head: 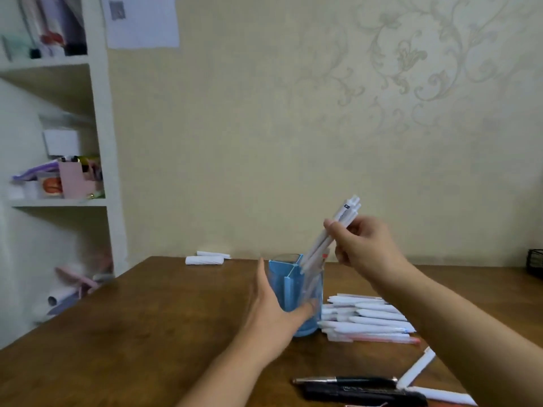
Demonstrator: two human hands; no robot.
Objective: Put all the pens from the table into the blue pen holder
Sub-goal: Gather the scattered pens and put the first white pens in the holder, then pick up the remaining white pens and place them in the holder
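At frame centre, a bundle of slim white plastic pens [329, 239] is pinched in the right hand [363, 245], tilted, lower ends inside the translucent blue plastic pen holder [293, 292], which is steadied by the spread left hand [273, 309]. More white pens [367, 318] are lying on the brown wooden desk [147, 318], just right of it.

This looks like a room in a home, set up as a small study corner. A brown wooden surface [152, 312] stands against a wall covered in cream wallpaper [411, 83] with a floral scroll pattern. At the left, white built-in shelves [100, 118] hold books, boxes and small clutter, and a printed paper sheet [141, 22] hangs beside them.
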